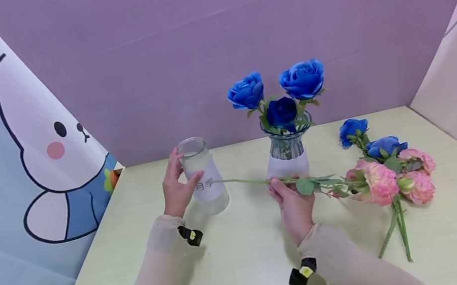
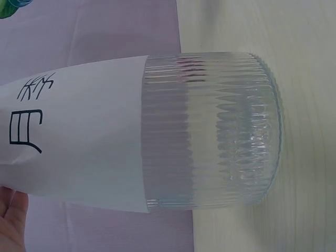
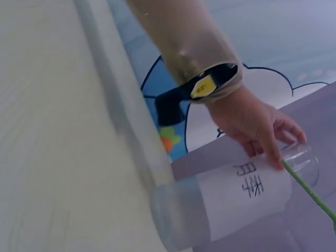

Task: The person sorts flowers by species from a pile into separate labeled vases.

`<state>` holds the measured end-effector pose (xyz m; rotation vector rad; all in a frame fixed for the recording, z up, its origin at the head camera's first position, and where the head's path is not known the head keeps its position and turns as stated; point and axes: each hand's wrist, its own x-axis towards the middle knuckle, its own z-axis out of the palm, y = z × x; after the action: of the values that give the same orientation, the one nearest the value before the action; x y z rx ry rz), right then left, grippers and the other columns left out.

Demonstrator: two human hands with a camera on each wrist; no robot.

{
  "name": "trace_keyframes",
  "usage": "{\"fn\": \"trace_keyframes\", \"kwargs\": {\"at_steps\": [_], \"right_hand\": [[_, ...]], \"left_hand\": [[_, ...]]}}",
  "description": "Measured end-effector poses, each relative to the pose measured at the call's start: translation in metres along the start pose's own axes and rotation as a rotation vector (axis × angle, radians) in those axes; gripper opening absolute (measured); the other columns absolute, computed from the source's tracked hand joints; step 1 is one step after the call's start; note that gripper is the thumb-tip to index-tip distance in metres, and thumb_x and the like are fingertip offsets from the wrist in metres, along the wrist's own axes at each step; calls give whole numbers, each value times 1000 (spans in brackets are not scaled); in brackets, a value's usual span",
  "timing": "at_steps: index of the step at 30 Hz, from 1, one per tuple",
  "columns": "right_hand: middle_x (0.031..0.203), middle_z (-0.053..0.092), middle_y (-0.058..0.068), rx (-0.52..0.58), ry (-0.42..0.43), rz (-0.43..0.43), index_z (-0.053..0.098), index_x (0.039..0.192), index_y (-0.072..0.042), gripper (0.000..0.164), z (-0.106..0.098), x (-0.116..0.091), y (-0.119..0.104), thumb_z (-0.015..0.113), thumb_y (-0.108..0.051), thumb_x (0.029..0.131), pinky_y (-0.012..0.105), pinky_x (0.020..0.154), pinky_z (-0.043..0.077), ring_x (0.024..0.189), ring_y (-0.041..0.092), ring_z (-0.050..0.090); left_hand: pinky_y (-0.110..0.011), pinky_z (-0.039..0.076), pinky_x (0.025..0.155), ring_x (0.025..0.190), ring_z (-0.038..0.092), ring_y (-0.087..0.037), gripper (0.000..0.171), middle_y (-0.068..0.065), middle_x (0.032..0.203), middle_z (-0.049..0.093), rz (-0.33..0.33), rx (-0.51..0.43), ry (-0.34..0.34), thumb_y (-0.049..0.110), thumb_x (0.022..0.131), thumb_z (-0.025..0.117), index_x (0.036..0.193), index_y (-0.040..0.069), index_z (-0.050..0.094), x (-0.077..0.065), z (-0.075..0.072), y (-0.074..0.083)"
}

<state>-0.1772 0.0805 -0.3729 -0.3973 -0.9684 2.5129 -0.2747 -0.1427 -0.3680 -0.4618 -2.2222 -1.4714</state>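
My left hand [image 1: 177,187] grips a clear ribbed glass vase [image 1: 217,204] round its upper part, thumb across the front. A white paper label [image 2: 94,131] with black characters wraps the vase, which stands upright on the table. In my right hand [image 1: 296,209] I hold the green stem [image 1: 241,179] of a pink peony [image 1: 376,182]. The stem lies nearly level, its bare end pointing left and overlapping the label in the head view, the bloom off to the right. The right wrist view shows the left hand's fingers near the vase rim, but not the right hand.
Behind my right hand stands a bluish glass vase [image 1: 288,145] with a white label, holding three blue roses [image 1: 302,81]. More blue flowers [image 1: 385,146] and pink blooms [image 1: 419,187] lie on the table's right side, stems toward me. A purple backdrop [image 1: 178,60] rises behind the table.
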Motion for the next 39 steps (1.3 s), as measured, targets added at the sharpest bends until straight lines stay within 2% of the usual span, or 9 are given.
{"fn": "trace_keyframes", "kwargs": {"at_steps": [3,9,15,20,24,30,33,36,39], "right_hand": [[79,68,6,8,8,-16,40,94,-6,31,10,-6,3,61,15,85,25,66,58,68,13,67],[84,69,8,39,-8,-67,41,104,1,30,26,-11,2,63,10,86,26,68,58,75,15,69],[93,68,11,-25,-21,-135,45,102,2,26,40,-11,-5,65,7,86,28,67,59,84,19,70],[97,68,12,-131,-120,-221,47,102,-1,25,51,0,-12,67,2,87,33,72,59,90,22,68],[102,67,14,-248,-197,-252,45,105,-6,28,57,8,-19,67,-3,88,33,74,58,96,25,66],[103,64,17,-363,-336,-313,46,103,-4,22,74,16,-27,63,0,90,35,73,59,97,30,64],[99,64,20,-398,-368,-333,48,98,-2,19,85,21,-33,62,6,88,34,68,59,91,31,65],[97,65,22,-490,-394,-338,49,97,-1,18,97,26,-44,62,8,87,30,65,59,89,32,65],[98,65,24,-626,-434,-332,51,97,1,15,109,30,-56,62,5,87,29,64,59,87,33,65]], "left_hand": [[-46,40,105,122,51,-39,60,-11,154,29,0,1,5,5,81,75,133,1,46,0,-1,1],[-47,40,105,122,50,-39,60,-12,154,29,-3,-1,2,5,82,75,134,1,46,-3,0,0],[-47,39,106,121,51,-38,59,-10,154,29,-26,-1,-6,6,82,75,134,2,46,-9,-1,-4],[-48,40,104,120,51,-40,59,-14,154,29,19,8,7,4,81,75,132,0,47,-5,-1,-3],[-49,41,103,119,51,-41,58,-17,153,29,58,2,15,3,81,75,131,-2,47,-2,2,-2],[-48,40,104,120,51,-39,58,-12,154,29,21,-4,32,3,81,75,131,0,47,-2,0,-2],[-48,39,105,119,52,-40,61,-13,153,31,21,-30,37,3,80,75,133,0,45,-2,1,-2],[-50,39,105,118,52,-41,62,-16,152,32,36,-44,38,2,80,75,134,-1,45,-2,3,-1],[-51,40,104,117,52,-42,60,-17,151,32,52,-30,40,1,80,75,133,-2,46,-3,4,-1]]}}
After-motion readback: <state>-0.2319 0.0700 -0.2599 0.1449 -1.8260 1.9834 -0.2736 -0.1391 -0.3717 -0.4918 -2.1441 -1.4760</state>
